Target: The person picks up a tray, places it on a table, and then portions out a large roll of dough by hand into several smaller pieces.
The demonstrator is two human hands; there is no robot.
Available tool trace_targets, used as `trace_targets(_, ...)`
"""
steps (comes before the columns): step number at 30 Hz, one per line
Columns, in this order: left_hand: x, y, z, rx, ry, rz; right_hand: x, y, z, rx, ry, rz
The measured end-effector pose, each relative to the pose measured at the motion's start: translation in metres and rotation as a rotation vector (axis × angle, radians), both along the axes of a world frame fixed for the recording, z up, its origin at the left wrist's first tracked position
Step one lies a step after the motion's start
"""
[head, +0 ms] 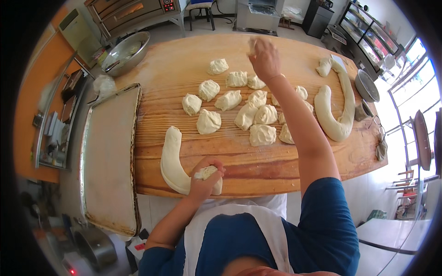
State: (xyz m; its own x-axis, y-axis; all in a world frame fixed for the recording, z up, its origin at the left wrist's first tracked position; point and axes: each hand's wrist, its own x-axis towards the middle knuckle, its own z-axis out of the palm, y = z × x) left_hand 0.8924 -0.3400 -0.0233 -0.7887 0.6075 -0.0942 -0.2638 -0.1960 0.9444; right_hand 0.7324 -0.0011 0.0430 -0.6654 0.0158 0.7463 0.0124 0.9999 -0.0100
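Observation:
My left hand (pixel 206 179) is closed around the right end of a long dough roll (pixel 170 160) that curves along the near edge of the wooden table. Torn dough shows between its thumb and fingers. Stretched out over the far part of the table, my right hand (pixel 265 57) is blurred; something pale seems to be at its fingers, but I cannot tell what. Several torn dough pieces (pixel 209 121) lie across the middle of the table, some touching, some partly hidden by my right forearm. A second, thick dough roll (pixel 347 103) bends in a hook at the right.
A large baking tray (pixel 110 158) stands at the table's left side. A big metal bowl (pixel 145 45) is at the far left corner. A smaller metal bowl (pixel 367 86) and a metal cup (pixel 362 111) sit by the right edge of the wooden table (pixel 241 179). An oven (pixel 131 13) stands beyond.

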Motion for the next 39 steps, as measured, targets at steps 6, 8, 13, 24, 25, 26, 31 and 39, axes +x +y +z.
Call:
trace_targets(6, -0.013, 0.015, 0.012, 0.205, 0.105, 0.227, 0.080, -0.077, -0.060, -0.575, -0.607, 0.130)
trace_targets(8, -0.010, 0.038, 0.020, 0.208, 0.182, 0.270, 0.147, -0.114, -0.069, -0.627, -0.750, 0.424)
trace_targets(13, -0.002, 0.087, 0.014, -0.128, 0.856, 0.024, 0.226, -0.159, -0.103, -1.417, -0.430, 0.738)
trace_targets(24, 0.011, 0.044, -0.011, -0.838, 1.067, -0.138, 0.256, -0.146, -0.078, -2.055, -0.648, 0.822)
trace_targets(25, 0.013, 0.044, -0.009, -0.855, 1.067, -0.117, 0.259, -0.140, -0.072, -1.953, -0.735, 0.874)
trace_targets(26, 0.014, 0.044, -0.006, -0.872, 1.068, -0.097, 0.260, -0.136, -0.067, -1.970, -0.748, 0.998)
trace_targets(31, 0.009, 0.043, 0.000, -0.652, 1.454, -0.066, 0.255, -0.123, -0.067, -1.974, -0.883, 0.824)
trace_targets(39, 0.009, 0.048, -0.008, -0.702, 1.494, -0.084, 0.236, -0.137, -0.059, -0.976, -1.160, 0.421)
